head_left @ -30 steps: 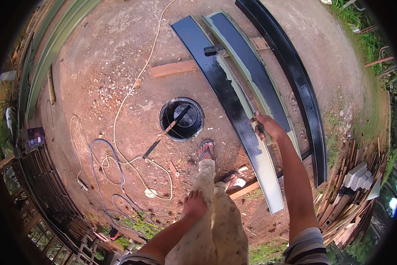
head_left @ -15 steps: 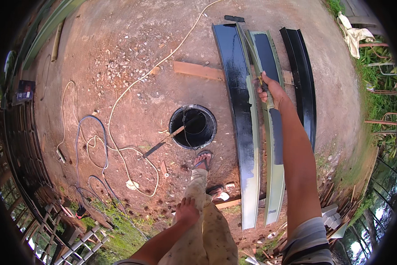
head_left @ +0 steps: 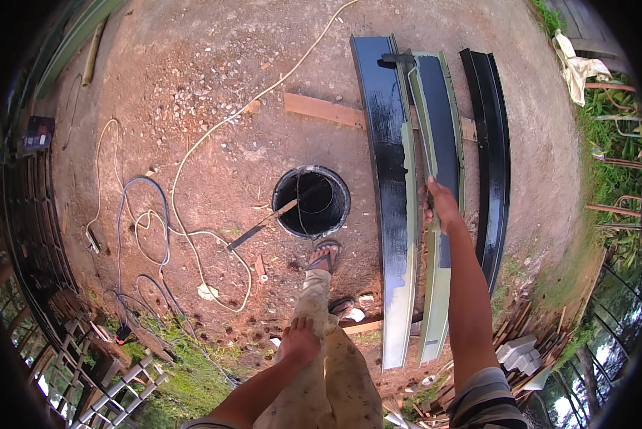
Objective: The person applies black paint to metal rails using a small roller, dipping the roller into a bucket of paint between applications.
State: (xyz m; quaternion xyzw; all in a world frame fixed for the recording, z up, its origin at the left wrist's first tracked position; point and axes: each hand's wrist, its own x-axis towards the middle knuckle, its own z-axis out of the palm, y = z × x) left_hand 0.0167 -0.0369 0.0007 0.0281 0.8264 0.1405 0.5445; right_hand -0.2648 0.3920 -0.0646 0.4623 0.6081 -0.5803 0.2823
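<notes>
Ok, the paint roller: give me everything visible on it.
The paint roller has a dark head, black as if coated in paint, set crosswise at the end of a long, thin, pale rod that looks like metal. The right hand grips the handle end, largely hiding it. The rod runs away from the person, between the left and middle beams as seen. The head overlaps the far end of the left beam, reaching past its right edge; whether it presses there, I can't tell.

We look steeply down from the person's head through a wide fisheye, near the left hand (head_left: 301, 340) and right hand (head_left: 440, 204), the ground (head_left: 224, 161) spreading below them.
</notes>
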